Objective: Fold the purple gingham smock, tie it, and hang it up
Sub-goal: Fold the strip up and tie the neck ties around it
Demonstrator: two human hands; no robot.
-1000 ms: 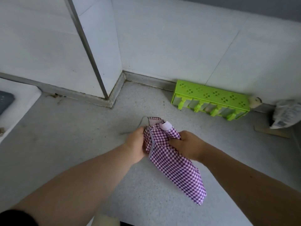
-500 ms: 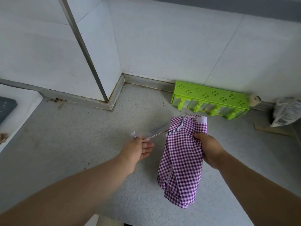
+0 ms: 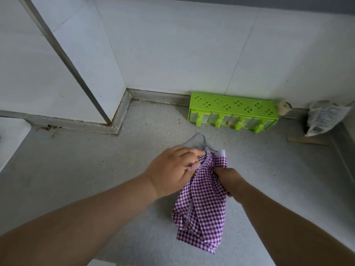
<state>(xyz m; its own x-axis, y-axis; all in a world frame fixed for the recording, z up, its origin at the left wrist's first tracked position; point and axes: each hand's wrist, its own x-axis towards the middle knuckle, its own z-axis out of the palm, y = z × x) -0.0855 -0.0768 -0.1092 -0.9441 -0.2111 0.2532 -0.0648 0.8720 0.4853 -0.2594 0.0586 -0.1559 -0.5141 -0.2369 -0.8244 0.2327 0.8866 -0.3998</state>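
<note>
The purple gingham smock [image 3: 201, 212] hangs folded into a narrow bundle above the grey counter, its loose end pointing down. My right hand [image 3: 227, 179] grips the bundle near its top from the right side. My left hand [image 3: 172, 169] presses against the top of the bundle from the left, with its fingers pinched on the fabric and a thin tie. A thin loop [image 3: 196, 140] stands up just above my left hand. A white tab [image 3: 221, 153] sticks out at the bundle's top.
A lime-green plastic rack [image 3: 233, 112] lies against the wall at the back. A small round object [image 3: 284, 109] and a crumpled plastic bag [image 3: 322, 118] sit to its right. A white tiled pillar [image 3: 63, 70] with a metal edge stands at the left.
My left hand, which had been out to the left pulling a thin tie, has come back to the top of the bundle. The bundle has shifted slightly left and hangs more bunched.
</note>
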